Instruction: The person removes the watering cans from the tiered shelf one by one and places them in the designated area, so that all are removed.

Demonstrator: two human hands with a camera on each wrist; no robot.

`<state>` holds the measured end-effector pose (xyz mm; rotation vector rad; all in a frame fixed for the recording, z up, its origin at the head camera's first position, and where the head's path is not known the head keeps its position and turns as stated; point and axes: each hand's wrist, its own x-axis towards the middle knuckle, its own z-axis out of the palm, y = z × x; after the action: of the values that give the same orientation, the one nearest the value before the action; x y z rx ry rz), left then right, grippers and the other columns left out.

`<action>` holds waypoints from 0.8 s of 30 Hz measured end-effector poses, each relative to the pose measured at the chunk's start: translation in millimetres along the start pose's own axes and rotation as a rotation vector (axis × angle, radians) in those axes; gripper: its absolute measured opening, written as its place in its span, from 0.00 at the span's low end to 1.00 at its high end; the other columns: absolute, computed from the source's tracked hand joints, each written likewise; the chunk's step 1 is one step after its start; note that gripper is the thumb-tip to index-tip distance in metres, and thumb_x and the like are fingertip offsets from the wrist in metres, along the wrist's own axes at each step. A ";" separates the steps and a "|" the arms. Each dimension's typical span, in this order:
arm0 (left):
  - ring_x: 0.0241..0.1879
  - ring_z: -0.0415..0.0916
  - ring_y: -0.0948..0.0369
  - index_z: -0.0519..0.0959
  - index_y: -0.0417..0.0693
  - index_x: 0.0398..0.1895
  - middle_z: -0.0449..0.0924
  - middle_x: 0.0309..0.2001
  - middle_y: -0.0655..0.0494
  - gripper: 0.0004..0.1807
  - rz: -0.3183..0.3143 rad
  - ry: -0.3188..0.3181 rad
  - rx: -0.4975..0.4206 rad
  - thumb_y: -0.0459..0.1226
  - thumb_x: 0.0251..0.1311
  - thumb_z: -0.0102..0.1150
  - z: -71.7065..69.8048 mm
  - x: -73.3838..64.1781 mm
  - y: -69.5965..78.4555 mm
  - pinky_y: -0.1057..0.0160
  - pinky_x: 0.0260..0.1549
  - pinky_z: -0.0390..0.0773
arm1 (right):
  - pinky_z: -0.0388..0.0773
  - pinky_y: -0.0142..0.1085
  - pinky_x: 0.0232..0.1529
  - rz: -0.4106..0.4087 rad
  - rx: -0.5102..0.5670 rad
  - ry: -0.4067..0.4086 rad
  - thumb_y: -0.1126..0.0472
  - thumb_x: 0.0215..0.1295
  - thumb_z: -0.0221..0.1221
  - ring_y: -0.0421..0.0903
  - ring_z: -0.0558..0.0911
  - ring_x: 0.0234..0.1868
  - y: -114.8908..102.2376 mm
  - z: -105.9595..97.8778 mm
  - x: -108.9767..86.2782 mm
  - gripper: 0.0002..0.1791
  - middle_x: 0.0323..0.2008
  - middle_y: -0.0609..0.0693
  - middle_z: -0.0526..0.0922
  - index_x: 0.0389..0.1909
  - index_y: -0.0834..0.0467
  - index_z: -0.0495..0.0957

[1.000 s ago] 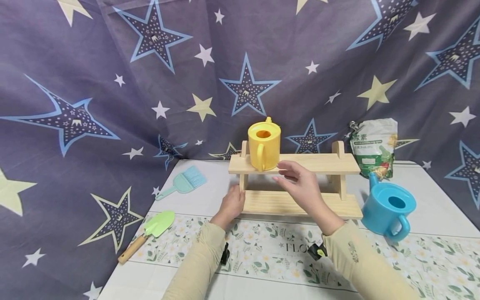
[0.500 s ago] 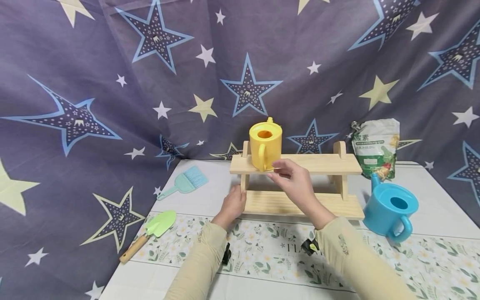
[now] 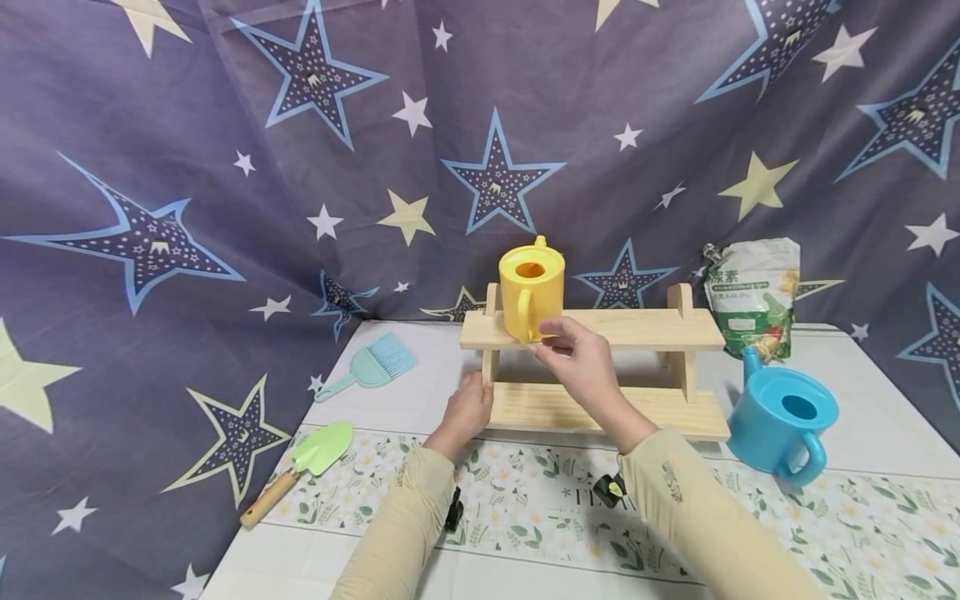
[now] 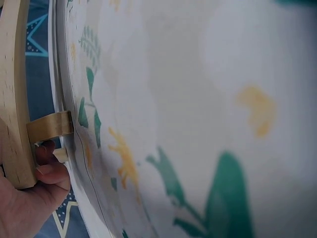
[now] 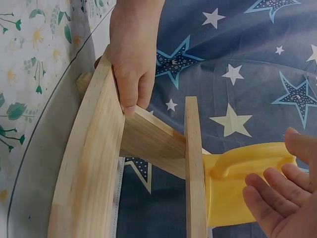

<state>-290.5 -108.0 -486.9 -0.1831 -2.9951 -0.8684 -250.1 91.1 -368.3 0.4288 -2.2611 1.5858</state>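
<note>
A yellow watering can [image 3: 546, 300] stands upright on the upper board of a two-tier wooden shelf [image 3: 645, 327], near its left end, handle facing me. My right hand [image 3: 583, 367] is beside the can's lower right side, fingers spread and slightly bent. In the right wrist view, the fingers [image 5: 277, 191] of that hand lie close to the yellow handle [image 5: 252, 156] without wrapping round it. My left hand [image 3: 467, 410] grips the left end of the lower board [image 5: 89, 163], thumb on top. The left wrist view shows its fingertips [image 4: 49, 171] curled under the board's edge.
A blue watering can [image 3: 780, 417] stands right of the shelf, with a white and green bag [image 3: 750, 292] behind it. At the left lie a teal brush [image 3: 369, 367] and a green trowel [image 3: 322, 447] with a wooden handle. A star-patterned cloth [image 3: 360, 192] hangs behind the table.
My right hand has shifted left, nearer the yellow watering can's handle and base. The left hand keeps its grip on the shelf end, and the can stays in place.
</note>
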 end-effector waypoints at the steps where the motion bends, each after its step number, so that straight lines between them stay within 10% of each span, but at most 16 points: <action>1: 0.46 0.75 0.53 0.64 0.37 0.65 0.69 0.47 0.48 0.22 0.001 0.001 0.003 0.42 0.77 0.35 0.1 0.1 -0.1 0.54 0.48 0.79 | 0.83 0.40 0.47 -0.003 -0.008 0.001 0.65 0.58 0.69 0.54 0.85 0.45 0.4 0.6 0.4 0.17 0.46 0.60 0.84 0.46 0.66 0.80; 24: 0.44 0.75 0.54 0.66 0.37 0.63 0.69 0.46 0.49 0.21 0.004 0.010 -0.017 0.41 0.77 0.36 0.0 -1.7 0.7 0.55 0.46 0.79 | 0.84 0.44 0.41 -0.071 -0.185 0.054 0.62 0.57 0.70 0.54 0.86 0.41 8.6 23.3 13.1 0.19 0.43 0.59 0.85 0.48 0.64 0.80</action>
<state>-288.6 -107.6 -486.6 -0.1839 -2.9782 -0.8921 -268.1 71.3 -377.0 0.4072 -2.2989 1.3239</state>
